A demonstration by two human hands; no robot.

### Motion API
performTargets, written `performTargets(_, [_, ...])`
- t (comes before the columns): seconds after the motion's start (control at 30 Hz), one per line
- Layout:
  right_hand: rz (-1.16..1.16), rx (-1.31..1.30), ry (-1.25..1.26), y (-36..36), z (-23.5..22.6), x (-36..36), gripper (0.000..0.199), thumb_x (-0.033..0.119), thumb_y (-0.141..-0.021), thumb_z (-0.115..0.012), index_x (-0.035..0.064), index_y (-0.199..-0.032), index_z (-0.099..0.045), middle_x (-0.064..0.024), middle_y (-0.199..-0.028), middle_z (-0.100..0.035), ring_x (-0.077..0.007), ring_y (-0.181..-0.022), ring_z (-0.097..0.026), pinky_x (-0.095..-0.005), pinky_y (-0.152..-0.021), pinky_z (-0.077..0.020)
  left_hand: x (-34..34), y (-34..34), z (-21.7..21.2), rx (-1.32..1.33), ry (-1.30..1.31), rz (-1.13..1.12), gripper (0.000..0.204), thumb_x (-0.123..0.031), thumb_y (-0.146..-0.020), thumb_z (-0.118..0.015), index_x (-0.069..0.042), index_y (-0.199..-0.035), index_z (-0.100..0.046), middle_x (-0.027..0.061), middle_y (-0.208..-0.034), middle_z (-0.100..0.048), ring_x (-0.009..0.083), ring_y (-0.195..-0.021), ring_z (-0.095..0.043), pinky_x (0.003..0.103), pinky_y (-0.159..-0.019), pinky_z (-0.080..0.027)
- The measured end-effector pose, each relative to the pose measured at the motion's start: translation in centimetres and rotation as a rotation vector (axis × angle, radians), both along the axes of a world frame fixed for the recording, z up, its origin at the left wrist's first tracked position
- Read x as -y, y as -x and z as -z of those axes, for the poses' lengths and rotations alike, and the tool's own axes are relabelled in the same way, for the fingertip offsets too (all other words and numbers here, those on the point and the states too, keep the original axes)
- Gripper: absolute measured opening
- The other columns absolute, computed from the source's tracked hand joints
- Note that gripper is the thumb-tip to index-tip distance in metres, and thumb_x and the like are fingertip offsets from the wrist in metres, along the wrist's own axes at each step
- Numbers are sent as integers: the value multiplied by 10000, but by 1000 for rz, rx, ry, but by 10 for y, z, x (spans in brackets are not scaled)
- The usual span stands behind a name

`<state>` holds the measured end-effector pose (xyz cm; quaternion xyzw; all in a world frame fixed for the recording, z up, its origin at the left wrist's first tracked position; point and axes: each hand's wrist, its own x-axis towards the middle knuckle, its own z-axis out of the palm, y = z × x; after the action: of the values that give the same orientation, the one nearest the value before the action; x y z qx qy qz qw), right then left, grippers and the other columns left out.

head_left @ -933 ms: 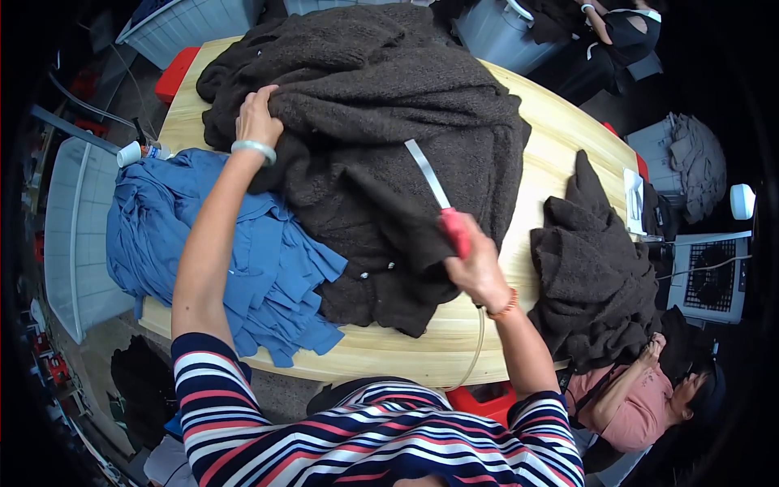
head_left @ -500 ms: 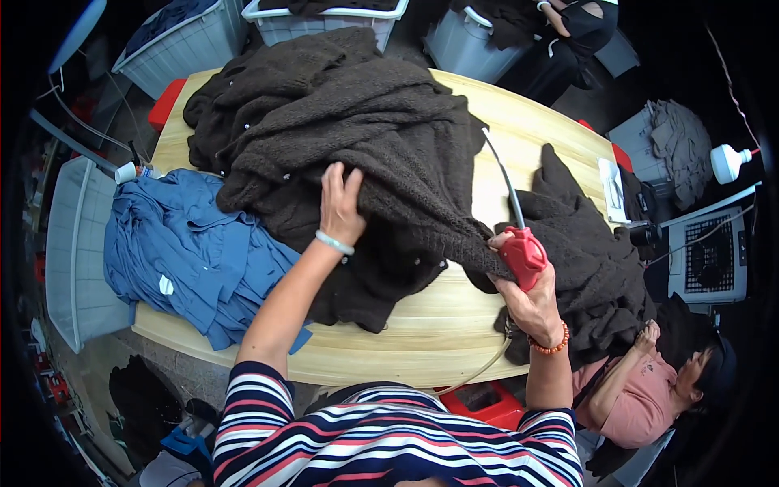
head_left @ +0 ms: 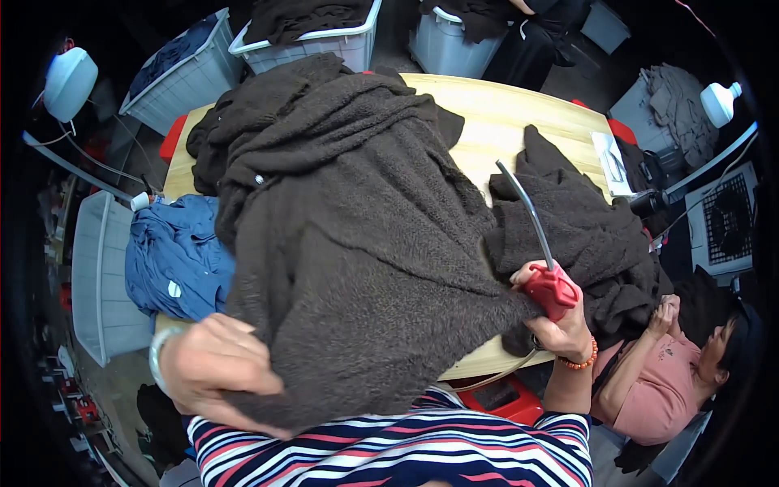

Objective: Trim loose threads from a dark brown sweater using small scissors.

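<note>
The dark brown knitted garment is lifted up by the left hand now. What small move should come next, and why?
Probably bring the metal nozzle of the red air gun in the right hand onto the raised dark brown garment. The left hand grips its near edge and holds the cloth spread, while the nozzle points up past the cloth toward the wooden table, not at it.

The left hand point(head_left: 213, 365) grips the near edge of a dark brown knitted garment point(head_left: 357, 243), lifted above the wooden table point(head_left: 519, 122). The right hand point(head_left: 560, 321) holds a red-handled air gun point(head_left: 545, 268), its metal nozzle pointing far. Blue garments point(head_left: 174, 260) lie left.
</note>
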<state>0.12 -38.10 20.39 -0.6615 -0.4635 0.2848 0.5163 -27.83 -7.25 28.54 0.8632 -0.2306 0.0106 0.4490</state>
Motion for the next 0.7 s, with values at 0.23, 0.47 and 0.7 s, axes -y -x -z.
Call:
performTargets(0.23, [-82,127,106,-13,27,-13,419,-59,-703,-579,5,-1117,-573,-117,-985,-626,-216,-909,-629,-296,-863,-474,14,-4,132,-336,-764,-802,1079,-410,-510,-902,-79,-1404,-397,136,-1095,-582,315,-995,-565,407,-870,-426])
performTargets(0.47, [-87,4,161,-20,26,-41,370,-69,-724,-591,18,-1084,-572,-80,-922,-608,-152,-842,-594,-279,-794,-479,57,0,311,470,-897,-772,608,-248,-734,-766,-195,-1280,-504,179,-1390,-369,368,-1315,-349,593,-1066,-329])
performTargets(0.7, [-80,-6,108,-38,12,-60,408,-56,-693,-555,-30,-1099,-578,-89,-1116,-577,-186,-1097,-538,-324,-1026,-376,109,-62,352,337,-587,-976,746,-348,-683,-822,-135,-1304,-468,261,-1480,-257,436,-1361,-274,576,-1025,-277])
